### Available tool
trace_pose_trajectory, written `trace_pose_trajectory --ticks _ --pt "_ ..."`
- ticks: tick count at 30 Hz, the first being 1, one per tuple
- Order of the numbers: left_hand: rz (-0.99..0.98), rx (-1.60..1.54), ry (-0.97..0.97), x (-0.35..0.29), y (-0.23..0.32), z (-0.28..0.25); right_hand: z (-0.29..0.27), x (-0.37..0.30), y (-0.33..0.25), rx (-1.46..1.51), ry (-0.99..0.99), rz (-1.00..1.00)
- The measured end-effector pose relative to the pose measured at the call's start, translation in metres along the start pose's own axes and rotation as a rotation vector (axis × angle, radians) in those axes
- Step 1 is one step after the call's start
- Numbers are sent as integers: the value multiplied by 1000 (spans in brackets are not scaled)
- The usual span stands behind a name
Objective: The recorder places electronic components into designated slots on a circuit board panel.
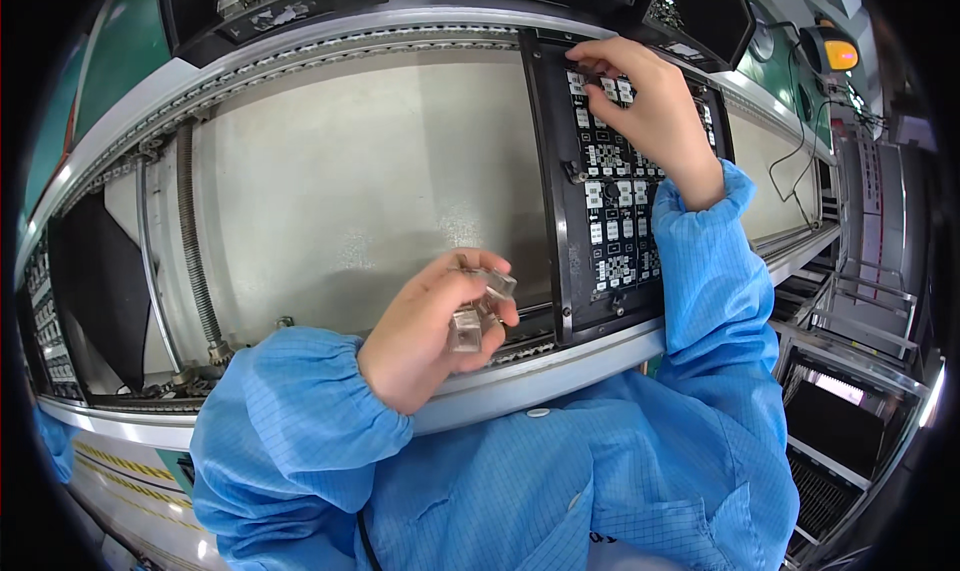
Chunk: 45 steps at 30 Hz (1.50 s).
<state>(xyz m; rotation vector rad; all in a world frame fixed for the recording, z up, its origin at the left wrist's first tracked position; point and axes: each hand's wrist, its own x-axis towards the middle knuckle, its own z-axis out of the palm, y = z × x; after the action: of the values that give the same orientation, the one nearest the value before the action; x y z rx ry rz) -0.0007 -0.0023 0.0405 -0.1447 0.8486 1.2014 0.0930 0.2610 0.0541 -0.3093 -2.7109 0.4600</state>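
Observation:
My left hand (425, 316) is curled over the conveyor's near side, holding several small, shiny, box-shaped pieces (467, 329) that look clear or silvery. My right hand (655, 101) reaches over the far left corner of a black circuit board panel (612, 233) with white and silver parts on it. Its thumb and fingertips close in a pinch just above the board; something small and dark may be between them, but I cannot make it out. The board lies in a black carrier frame (548, 171) across the conveyor rails.
Black bins (285, 21) of shiny metal pieces stand beyond the far rail; another black bin (695, 21) is at the far right. A coiled hose (190, 231) and a rod cross the conveyor at left, beside another board (52, 316). Metal racks (850, 371) stand right.

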Motion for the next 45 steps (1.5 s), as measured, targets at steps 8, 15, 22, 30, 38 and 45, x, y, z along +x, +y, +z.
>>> trace_pose_trajectory --ticks 8,15,22,30,38,45 --pt "-50 56 -90 -2 1 4 6 -2 -6 -160 10 -74" --pt "-56 56 -87 2 -2 5 9 -2 -5 -139 -52 19" --pt "-64 52 -96 3 -3 8 9 -2 -7 -155 -62 -11" --pt "-71 62 -96 4 -4 12 7 -6 -13 -221 -78 -38" --pt "28 89 -153 5 4 15 7 -5 -4 -233 27 -113" --pt "69 54 -183 8 6 11 -29 -18 -56 358 -165 -15"
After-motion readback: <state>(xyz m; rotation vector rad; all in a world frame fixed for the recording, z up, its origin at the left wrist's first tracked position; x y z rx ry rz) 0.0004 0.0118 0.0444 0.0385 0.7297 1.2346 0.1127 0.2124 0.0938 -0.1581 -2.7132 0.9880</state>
